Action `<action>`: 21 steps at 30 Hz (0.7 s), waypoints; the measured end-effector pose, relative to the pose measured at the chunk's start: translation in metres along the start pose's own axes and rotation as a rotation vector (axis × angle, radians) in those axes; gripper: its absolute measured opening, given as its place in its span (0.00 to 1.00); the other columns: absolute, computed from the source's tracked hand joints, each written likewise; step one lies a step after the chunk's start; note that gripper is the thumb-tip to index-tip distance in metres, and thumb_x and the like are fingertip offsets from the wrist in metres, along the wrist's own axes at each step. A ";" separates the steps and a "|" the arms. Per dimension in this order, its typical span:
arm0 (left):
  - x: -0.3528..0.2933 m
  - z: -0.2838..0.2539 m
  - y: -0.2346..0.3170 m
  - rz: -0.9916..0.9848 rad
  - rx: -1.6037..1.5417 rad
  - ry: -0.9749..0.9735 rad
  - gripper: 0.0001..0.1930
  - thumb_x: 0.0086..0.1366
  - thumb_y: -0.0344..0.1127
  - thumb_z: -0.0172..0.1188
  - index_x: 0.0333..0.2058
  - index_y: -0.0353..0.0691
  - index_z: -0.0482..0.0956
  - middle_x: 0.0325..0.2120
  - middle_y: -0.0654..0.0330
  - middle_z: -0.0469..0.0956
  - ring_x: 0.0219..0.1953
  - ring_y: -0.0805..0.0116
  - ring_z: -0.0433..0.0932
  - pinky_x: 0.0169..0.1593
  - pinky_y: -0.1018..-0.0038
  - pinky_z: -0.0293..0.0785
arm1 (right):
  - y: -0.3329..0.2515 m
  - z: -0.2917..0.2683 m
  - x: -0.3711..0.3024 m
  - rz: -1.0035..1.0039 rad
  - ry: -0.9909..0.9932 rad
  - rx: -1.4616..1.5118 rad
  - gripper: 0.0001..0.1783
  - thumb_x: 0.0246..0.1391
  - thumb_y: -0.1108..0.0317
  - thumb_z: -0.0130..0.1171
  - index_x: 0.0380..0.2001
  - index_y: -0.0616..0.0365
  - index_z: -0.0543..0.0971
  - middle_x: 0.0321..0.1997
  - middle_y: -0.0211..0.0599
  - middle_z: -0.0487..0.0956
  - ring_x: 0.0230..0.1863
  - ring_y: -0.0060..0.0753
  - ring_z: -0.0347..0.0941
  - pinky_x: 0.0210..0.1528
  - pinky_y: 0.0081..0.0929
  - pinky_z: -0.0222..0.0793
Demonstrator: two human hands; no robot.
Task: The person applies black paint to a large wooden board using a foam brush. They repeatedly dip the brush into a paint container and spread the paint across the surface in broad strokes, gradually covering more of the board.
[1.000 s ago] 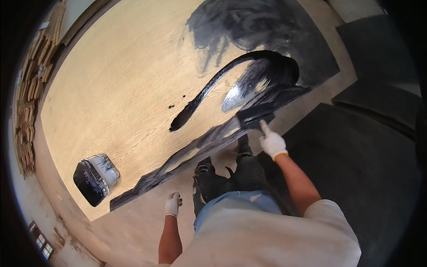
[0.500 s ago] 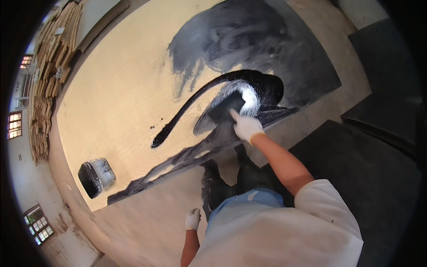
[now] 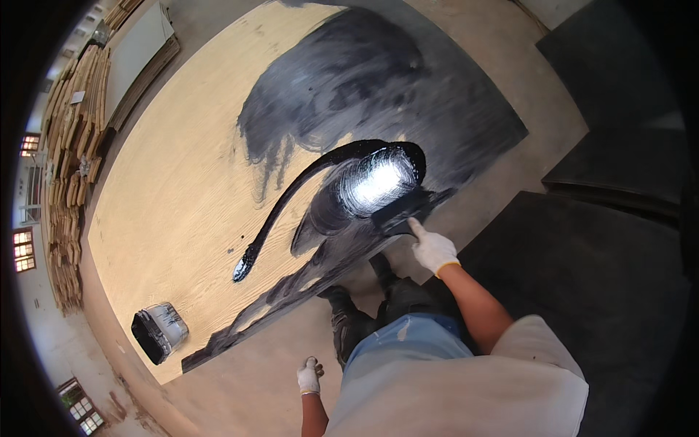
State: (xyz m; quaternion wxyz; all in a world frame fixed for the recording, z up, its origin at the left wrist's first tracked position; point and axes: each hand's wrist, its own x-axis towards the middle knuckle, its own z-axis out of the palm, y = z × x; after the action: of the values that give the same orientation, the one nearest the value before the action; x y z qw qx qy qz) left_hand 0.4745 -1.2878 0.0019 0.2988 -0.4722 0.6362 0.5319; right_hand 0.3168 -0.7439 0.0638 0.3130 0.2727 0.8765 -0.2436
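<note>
With the gloved right hand (image 3: 433, 250) gripping a wide brush (image 3: 399, 213) at the near edge of the plywood sheet (image 3: 167, 189), fingers wrapped around its handle, the glossy black paint puddle (image 3: 375, 178) just beyond the brush risks running off the edge onto the person's shoes (image 3: 342, 320), while the left hand (image 3: 309, 376) hangs loosely curled and empty.

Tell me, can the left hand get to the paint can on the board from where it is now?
Probably not without stepping or bending. The left hand hangs free by the person's side over the bare floor, while the paint can sits apart on the plywood board near its corner. Nothing lies between them, only open floor.
</note>
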 end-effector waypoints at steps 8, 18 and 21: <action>-0.010 0.018 0.010 -0.013 0.309 -0.035 0.15 0.72 0.35 0.59 0.51 0.30 0.76 0.31 0.60 0.74 0.24 0.72 0.74 0.23 0.75 0.69 | -0.021 -0.034 0.032 -0.047 -0.001 0.017 0.38 0.61 0.62 0.49 0.76 0.33 0.58 0.56 0.57 0.80 0.57 0.56 0.78 0.61 0.49 0.71; -0.009 0.014 0.014 0.031 0.180 -0.029 0.16 0.72 0.35 0.59 0.53 0.30 0.76 0.27 0.61 0.75 0.22 0.75 0.71 0.22 0.77 0.67 | -0.028 -0.090 0.130 -0.068 0.101 0.054 0.40 0.59 0.63 0.50 0.76 0.38 0.58 0.58 0.59 0.79 0.58 0.61 0.76 0.61 0.49 0.71; -0.023 0.001 0.006 0.035 0.077 0.053 0.17 0.72 0.35 0.59 0.53 0.30 0.76 0.27 0.61 0.75 0.22 0.74 0.72 0.22 0.77 0.68 | -0.031 -0.073 0.101 -0.118 0.041 -0.077 0.40 0.59 0.63 0.51 0.76 0.31 0.59 0.60 0.56 0.79 0.60 0.57 0.77 0.64 0.48 0.69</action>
State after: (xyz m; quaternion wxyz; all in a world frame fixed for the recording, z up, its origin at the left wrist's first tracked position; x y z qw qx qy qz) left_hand 0.4778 -1.2807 0.0244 0.2903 -0.4629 0.6722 0.4996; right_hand 0.2009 -0.6903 0.0526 0.2901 0.2132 0.9061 -0.2221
